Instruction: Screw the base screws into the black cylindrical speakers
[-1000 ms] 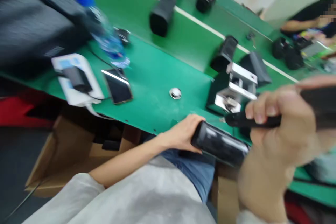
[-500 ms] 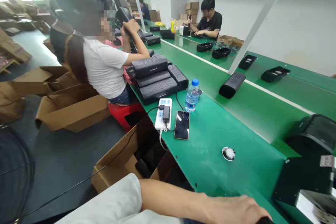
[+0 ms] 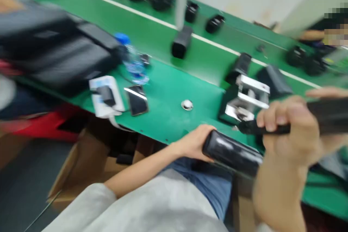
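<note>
Near the bench edge, my left hand (image 3: pixel 196 143) grips one end of a glossy black speaker housing (image 3: pixel 231 152), which lies tilted over my lap. Its far end is partly hidden behind my right forearm. Raised at the right, my right hand (image 3: pixel 293 127) is wrapped around a black electric screwdriver (image 3: pixel 331 116), blurred by motion. The narrow tip points left, close to a black box with a silver metal front (image 3: pixel 247 98); whether they touch I cannot tell.
On the green bench are a small round silver part (image 3: pixel 187 105), a phone (image 3: pixel 137 100), a white power strip (image 3: pixel 107 98) and a water bottle (image 3: pixel 134 65). Black speakers (image 3: pixel 59 43) are piled at the left. Others (image 3: pixel 181 41) stand along the line. Below is an open carton (image 3: pixel 78 166).
My view has swung right and down. The speaker housing in my left hand is now in sight, and my right hand with the screwdriver has come into view.
</note>
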Motion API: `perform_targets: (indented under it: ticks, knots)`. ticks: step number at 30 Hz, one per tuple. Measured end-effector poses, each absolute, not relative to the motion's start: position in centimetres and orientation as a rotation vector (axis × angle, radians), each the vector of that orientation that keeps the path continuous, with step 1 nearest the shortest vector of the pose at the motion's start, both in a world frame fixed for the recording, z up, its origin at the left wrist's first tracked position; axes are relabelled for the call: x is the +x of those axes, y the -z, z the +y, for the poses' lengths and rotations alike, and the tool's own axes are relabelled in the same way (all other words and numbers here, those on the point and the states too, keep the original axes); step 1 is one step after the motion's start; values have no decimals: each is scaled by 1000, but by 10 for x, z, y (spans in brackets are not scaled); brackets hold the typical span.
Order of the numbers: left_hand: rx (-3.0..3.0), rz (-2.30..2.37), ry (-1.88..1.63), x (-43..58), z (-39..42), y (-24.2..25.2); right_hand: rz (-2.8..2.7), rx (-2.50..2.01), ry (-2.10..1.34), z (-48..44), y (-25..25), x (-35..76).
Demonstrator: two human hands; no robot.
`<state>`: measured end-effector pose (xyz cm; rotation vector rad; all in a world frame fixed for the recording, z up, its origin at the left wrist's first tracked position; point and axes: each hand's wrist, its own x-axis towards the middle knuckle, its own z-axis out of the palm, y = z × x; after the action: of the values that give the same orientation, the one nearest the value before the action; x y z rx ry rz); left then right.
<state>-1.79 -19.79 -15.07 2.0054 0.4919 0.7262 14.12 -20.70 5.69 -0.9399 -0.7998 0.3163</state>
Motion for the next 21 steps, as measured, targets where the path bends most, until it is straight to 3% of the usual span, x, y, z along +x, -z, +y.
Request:
perform_targets:
  ticks: [7, 21]
  knots:
    - [2006, 391, -610, -19, -187, 162, -906, -771, 238, -181, -67, 241]
    - [2044, 407, -603, -20, -188, 161, -1019, -899, 287, -145, -32, 255]
